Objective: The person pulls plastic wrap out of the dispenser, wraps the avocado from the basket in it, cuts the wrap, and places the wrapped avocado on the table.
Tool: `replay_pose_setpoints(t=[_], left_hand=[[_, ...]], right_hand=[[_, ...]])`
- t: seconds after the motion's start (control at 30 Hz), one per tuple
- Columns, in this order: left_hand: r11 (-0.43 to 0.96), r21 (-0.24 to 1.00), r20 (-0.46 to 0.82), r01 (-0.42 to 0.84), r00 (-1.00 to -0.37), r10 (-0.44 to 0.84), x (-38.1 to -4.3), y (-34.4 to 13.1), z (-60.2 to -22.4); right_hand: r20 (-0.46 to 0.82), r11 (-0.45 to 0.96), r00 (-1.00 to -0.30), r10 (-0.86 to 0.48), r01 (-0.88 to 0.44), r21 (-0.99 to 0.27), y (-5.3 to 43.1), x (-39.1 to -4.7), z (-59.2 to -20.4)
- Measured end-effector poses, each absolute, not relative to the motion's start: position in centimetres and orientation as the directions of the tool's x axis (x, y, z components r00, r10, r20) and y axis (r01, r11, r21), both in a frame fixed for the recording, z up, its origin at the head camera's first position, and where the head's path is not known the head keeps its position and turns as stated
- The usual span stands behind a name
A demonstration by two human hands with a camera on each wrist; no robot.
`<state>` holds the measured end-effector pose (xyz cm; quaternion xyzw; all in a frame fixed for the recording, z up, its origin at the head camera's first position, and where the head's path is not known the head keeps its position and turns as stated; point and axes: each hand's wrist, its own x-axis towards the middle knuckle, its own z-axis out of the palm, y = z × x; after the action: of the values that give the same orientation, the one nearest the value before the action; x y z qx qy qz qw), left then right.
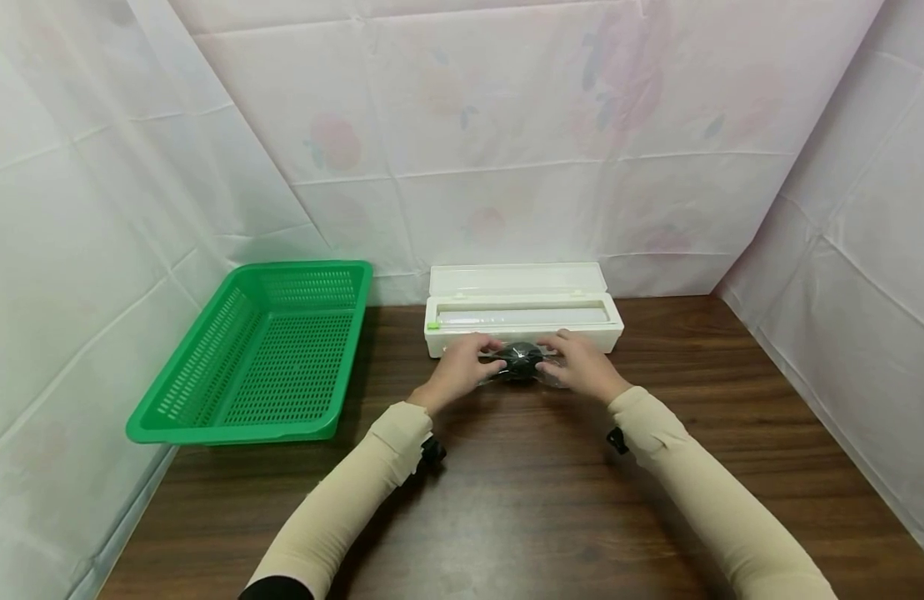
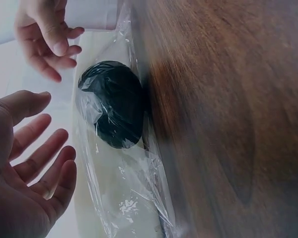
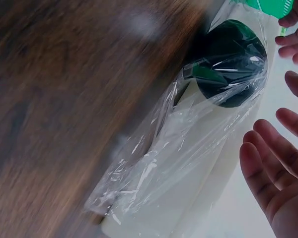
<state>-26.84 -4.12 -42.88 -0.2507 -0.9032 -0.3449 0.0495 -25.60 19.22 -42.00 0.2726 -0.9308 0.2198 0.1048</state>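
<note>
A dark green, rounded thing [image 1: 521, 361] sits on the table, wrapped in clear plastic film [image 2: 129, 203]. It is smooth and oval in both wrist views, and its kind cannot be told. The film's loose ends spread out to both sides. My left hand [image 1: 463, 367] is at its left side and my right hand [image 1: 581, 367] at its right. Both hands have parted, loosely bent fingers beside the wrapped thing; the wrist views show a gap between fingers and film. Just behind stands a white cling film dispenser [image 1: 525, 337], its lid [image 1: 517, 278] raised and the roll inside visible.
A green slotted plastic basket [image 1: 334, 417] stands to the left on the brown wooden table [image 1: 536, 500]. White printed cloth [image 1: 491, 108] hangs at the back and along both sides. A light green slider [image 1: 434, 325] sits at the dispenser's left end.
</note>
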Motion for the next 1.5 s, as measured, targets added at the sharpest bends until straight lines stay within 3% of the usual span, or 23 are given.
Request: replay_pose_setpoints(t=[0.4, 1.0, 1.5], left_hand=[[0.729, 0.451, 0.229, 0.515, -0.856, 0.463, -27.1, -3.1, -43.2], [0.763, 0.401, 0.184, 0.507, -0.861, 0.475, -27.8, -2.5, -43.7], [0.779, 0.385, 0.155, 0.495, -0.866, 0.474, -27.8, -2.2, -43.5]], right_hand=[[0.237, 0.795, -0.852, -0.466, -0.521, -0.310, 17.6, -26.3, -42.7], [0.205, 0.803, -0.866, -0.457, -0.501, -0.325, 17.9, -27.1, -43.7], [0.169, 0.826, -0.865, -0.472, -0.501, -0.258, 17.3, -27.5, -43.7]])
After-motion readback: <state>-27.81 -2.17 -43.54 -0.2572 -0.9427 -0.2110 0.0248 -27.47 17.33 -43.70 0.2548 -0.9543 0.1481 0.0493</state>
